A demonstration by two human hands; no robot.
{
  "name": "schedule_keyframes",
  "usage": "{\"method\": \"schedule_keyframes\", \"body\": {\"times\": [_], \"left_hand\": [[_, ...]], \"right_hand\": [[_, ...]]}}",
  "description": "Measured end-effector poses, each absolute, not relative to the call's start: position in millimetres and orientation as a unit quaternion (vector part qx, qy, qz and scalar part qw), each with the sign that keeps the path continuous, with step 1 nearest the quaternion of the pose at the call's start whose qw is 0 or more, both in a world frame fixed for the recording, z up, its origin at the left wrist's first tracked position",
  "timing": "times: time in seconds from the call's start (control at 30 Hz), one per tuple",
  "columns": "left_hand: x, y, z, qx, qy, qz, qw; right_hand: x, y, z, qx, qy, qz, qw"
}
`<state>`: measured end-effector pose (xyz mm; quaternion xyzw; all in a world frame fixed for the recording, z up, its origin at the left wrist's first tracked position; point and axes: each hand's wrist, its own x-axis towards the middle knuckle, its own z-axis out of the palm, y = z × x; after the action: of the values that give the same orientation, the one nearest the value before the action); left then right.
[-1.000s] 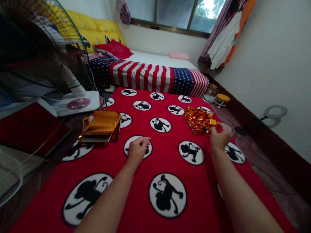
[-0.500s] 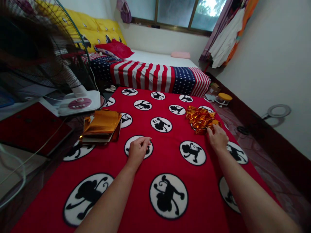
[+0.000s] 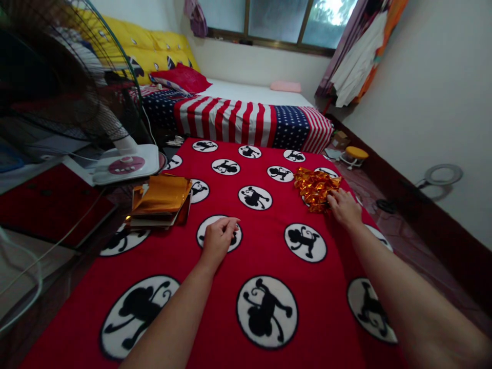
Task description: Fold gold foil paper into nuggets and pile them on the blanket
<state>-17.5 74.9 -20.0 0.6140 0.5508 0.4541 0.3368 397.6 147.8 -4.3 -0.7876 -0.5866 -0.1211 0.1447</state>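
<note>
My left hand (image 3: 220, 237) rests on the red cloth over a white circle with a black monkey. Its fingers are curled together and nothing shows in them. At the right, my right hand (image 3: 345, 206) is at the near right edge of a heap of folded gold foil papers (image 3: 315, 187), shiny and crumpled-looking. Its fingers are bent down and closed on the foil at that edge; the fingertips are partly hidden. A stack of flat gold foil paper sheets (image 3: 161, 197) lies at the left, up and left of my left hand.
The red cloth (image 3: 265, 241) with monkey circles covers the surface before me. A fan (image 3: 126, 159) stands at the left beside the paper stack. Behind is a bed with a striped and starred cover (image 3: 230, 115). A yellow stool (image 3: 356, 152) stands at the right wall.
My right hand has shifted slightly up and right, now covering the gold piece that showed beyond its fingers. My left hand and the flat stack have stayed put.
</note>
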Motion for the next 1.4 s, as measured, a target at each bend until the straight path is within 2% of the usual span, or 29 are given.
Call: {"method": "schedule_keyframes", "body": {"times": [0.37,0.53,0.63,0.7,0.83,0.93,1.07,1.2,1.4], "left_hand": [[-16.5,74.5,-19.2,0.610,0.552,0.455,0.342],[-16.2,74.6,-17.3,0.611,0.554,0.453,0.340],[-16.4,75.4,-17.9,0.609,0.555,0.453,0.340],[-16.6,75.4,-17.9,0.607,0.554,0.457,0.341],[-17.3,73.3,-15.4,0.586,0.557,0.472,0.351],[-18.2,71.7,-12.4,0.573,0.557,0.481,0.362],[-19.1,72.1,-11.3,0.567,0.556,0.488,0.362],[-18.2,71.1,-12.7,0.582,0.549,0.501,0.331],[-26.6,65.6,-6.3,0.648,0.528,0.536,0.119]], "right_hand": [[397.1,144.1,4.7,-0.781,-0.586,-0.071,0.204],[371.9,142.8,8.7,-0.757,-0.522,-0.103,0.379],[320.8,127.4,19.3,-0.684,-0.530,-0.060,0.497],[271.9,107.0,27.8,-0.623,-0.557,0.013,0.549],[173.6,60.0,32.3,-0.515,-0.634,0.232,0.529],[129.9,41.2,16.5,-0.491,-0.629,0.322,0.509],[116.5,40.2,-11.6,-0.518,-0.601,0.327,0.513],[120.0,42.3,-19.6,-0.519,-0.611,0.304,0.514],[121.8,40.4,-16.9,-0.507,-0.625,0.298,0.513]]}}
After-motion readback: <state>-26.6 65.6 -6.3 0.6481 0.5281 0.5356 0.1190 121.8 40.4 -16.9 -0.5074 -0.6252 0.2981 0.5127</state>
